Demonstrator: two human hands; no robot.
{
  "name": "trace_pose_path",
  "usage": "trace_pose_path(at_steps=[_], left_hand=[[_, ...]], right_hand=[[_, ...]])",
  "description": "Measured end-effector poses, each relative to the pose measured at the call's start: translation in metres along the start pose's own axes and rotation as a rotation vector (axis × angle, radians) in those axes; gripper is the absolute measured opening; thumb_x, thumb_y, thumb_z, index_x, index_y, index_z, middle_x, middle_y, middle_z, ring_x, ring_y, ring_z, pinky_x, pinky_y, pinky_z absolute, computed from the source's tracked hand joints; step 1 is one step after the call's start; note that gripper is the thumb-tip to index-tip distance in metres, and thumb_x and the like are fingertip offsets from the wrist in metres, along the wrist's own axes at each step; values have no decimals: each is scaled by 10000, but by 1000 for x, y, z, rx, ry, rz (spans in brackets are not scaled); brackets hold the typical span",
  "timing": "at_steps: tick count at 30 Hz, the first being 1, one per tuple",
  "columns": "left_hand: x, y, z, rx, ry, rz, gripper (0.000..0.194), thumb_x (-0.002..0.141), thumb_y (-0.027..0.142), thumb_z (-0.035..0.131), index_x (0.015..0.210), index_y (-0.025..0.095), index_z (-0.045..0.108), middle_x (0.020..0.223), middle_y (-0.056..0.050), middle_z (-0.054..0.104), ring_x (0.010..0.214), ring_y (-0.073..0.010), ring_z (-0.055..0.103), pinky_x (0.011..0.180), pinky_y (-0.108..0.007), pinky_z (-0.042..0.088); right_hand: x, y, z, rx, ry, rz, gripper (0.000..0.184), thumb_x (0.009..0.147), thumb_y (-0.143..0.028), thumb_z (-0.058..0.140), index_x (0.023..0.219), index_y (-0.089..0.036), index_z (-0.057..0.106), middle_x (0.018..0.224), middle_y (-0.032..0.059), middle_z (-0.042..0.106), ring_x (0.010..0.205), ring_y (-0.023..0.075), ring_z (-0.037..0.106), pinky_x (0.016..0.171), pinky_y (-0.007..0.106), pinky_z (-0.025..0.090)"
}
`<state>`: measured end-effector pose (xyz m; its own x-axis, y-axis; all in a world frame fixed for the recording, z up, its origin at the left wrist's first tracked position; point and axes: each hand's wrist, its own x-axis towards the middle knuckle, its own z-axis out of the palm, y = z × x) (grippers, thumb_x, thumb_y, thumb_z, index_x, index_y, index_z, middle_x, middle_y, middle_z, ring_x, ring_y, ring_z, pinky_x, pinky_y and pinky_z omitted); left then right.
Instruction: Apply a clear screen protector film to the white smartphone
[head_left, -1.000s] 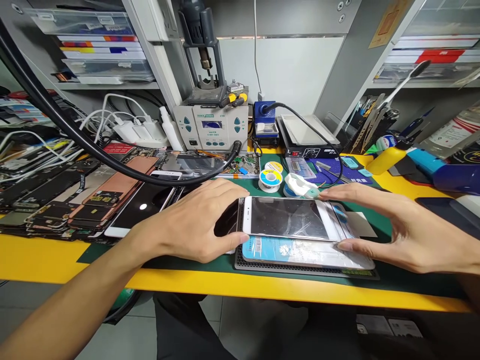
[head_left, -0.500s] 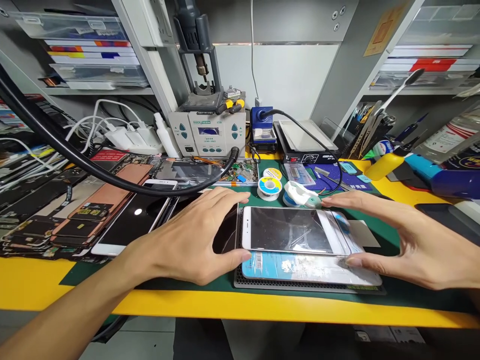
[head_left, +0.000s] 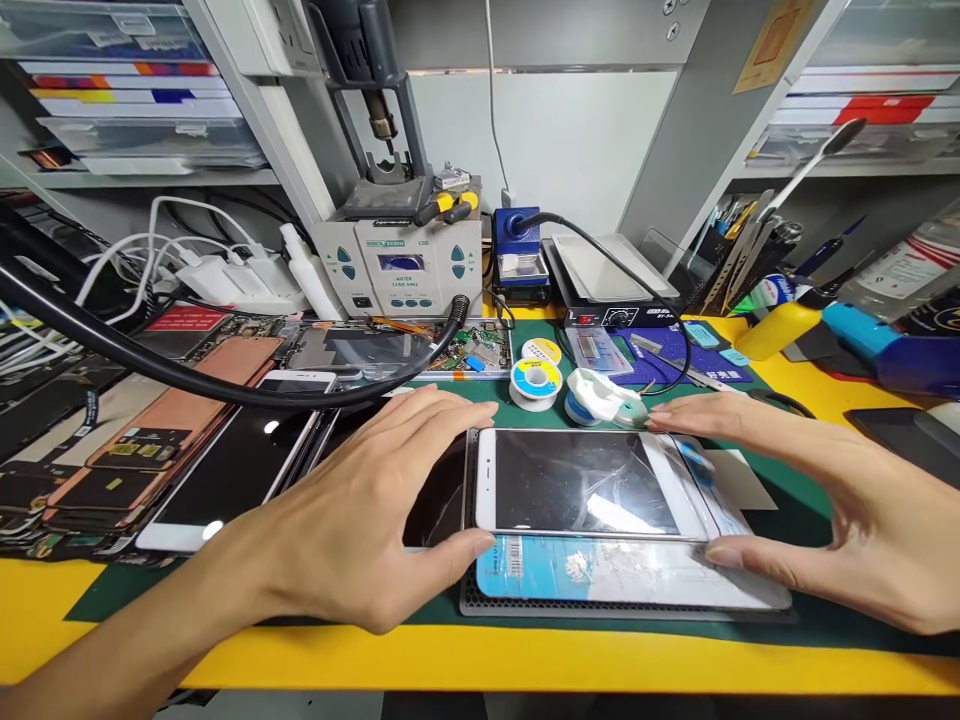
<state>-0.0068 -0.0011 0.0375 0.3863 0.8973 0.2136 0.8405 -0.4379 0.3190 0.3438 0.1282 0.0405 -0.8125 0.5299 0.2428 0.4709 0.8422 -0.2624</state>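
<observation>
A white smartphone with a scratched, cracked-looking dark screen lies flat on a blue-and-white printed sheet. My left hand curves around the phone's left end, with its fingertips near the top corner and its thumb near the bottom corner. It also lies partly over a dark glossy panel. My right hand spans the phone's right end, with its fingertips near the top edge and its thumb at the lower edge. Neither hand clearly grips the phone.
A black perforated mat lies on a green work mat on a yellow bench. Solder spools stand behind the phone. Several phone parts lie to the left, under a black hose. A rework station stands at the back.
The whole scene has slid lower in the view as my head tilted up. Both hands stay at the phone's ends, and the phone has not visibly shifted on the sheet.
</observation>
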Motion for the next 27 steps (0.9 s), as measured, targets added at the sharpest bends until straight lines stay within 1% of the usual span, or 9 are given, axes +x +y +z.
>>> trace_pose_path(at_steps=[5, 8, 11, 14, 17, 21, 24, 27], left_hand=[[-1, -1, 0, 26, 13, 2, 687, 891, 408, 672, 1471, 191, 376, 1448, -163, 560, 1414, -328, 480, 1207, -499, 412], [-2, -1, 0, 30, 7, 6, 712, 891, 409, 673, 1490, 191, 356, 1470, -159, 546, 1430, -318, 465, 1222, -487, 397], [-3, -2, 0, 22, 1, 1, 713, 898, 407, 676, 1497, 201, 348, 1483, -145, 547, 1447, -308, 451, 1233, -470, 390], [-3, -3, 0, -4, -17, -20, 721, 904, 413, 687, 1508, 219, 346, 1493, -123, 548, 1446, -299, 454, 1233, -458, 397], [-3, -3, -2, -29, -36, -47, 737, 896, 431, 708, 1513, 236, 355, 1494, -109, 550, 1437, -298, 459, 1225, -465, 412], [-2, -2, -3, -27, -52, -76, 740, 891, 447, 716, 1512, 246, 367, 1493, -110, 551, 1435, -306, 465, 1215, -489, 428], [-3, -2, -2, -13, -49, -62, 723, 897, 434, 706, 1511, 254, 368, 1495, -114, 554, 1445, -311, 463, 1216, -499, 429], [-7, -4, 1, 37, -33, -52, 748, 901, 425, 699, 1542, 259, 350, 1535, -112, 529, 1468, -328, 444, 1240, -518, 397]], right_hand=[[-8, 6, 5, -31, -25, 52, 809, 725, -617, 788, 1463, -489, 482, 1446, -12, 655, 1279, 412, 653, 975, 558, 653], [-8, 8, 7, -31, -39, 58, 849, 700, -611, 802, 1473, -506, 466, 1459, -16, 644, 1305, 425, 630, 990, 562, 645], [-6, 8, 7, -14, -38, 64, 818, 718, -595, 800, 1465, -500, 481, 1460, -10, 643, 1303, 427, 630, 982, 562, 649], [-4, 6, 5, 13, -32, 50, 769, 746, -582, 790, 1452, -469, 506, 1440, 3, 659, 1267, 415, 658, 967, 547, 656], [-1, 4, 2, 26, -32, 13, 727, 780, -566, 775, 1444, -428, 514, 1419, 26, 673, 1223, 381, 693, 965, 515, 656], [2, 1, 1, 23, -58, 8, 689, 821, -523, 766, 1442, -369, 510, 1433, 52, 659, 1241, 350, 688, 1005, 504, 627], [3, 1, 2, 41, -48, -4, 717, 812, -526, 777, 1447, -325, 512, 1422, 78, 662, 1222, 356, 696, 1000, 509, 622], [4, 0, 0, 40, -42, 5, 802, 763, -578, 812, 1441, -256, 529, 1401, 126, 666, 1201, 374, 699, 984, 509, 621]])
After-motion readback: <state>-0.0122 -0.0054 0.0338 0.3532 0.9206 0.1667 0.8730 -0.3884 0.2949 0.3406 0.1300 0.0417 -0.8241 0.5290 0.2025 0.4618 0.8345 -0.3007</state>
